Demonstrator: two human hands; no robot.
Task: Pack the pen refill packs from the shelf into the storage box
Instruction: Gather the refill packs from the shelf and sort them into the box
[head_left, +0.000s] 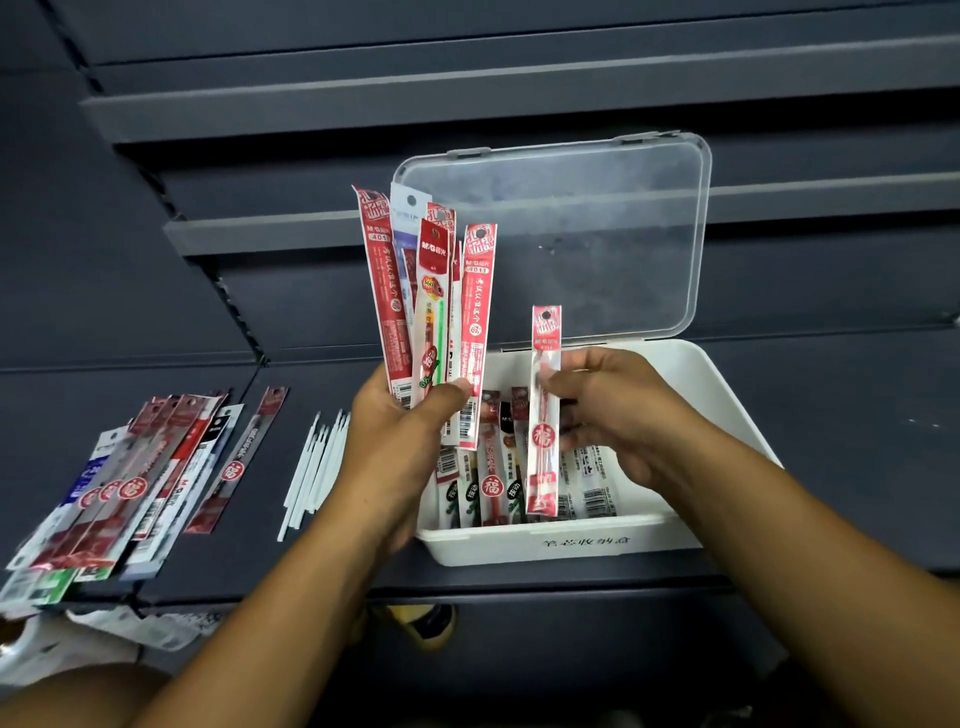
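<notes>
A white storage box stands on the dark shelf with its clear lid raised behind it. Several refill packs lie inside along the front. My left hand grips a fanned bunch of red refill packs, held upright over the box's left edge. My right hand pinches a single red refill pack that hangs upright over the box's middle. A pile of more refill packs lies on the shelf at the left.
Several loose white refill tubes lie on the shelf between the pile and the box. Dark shelf boards rise behind. Below the shelf edge are crumpled wrappers at the left and a yellow-and-dark shoe.
</notes>
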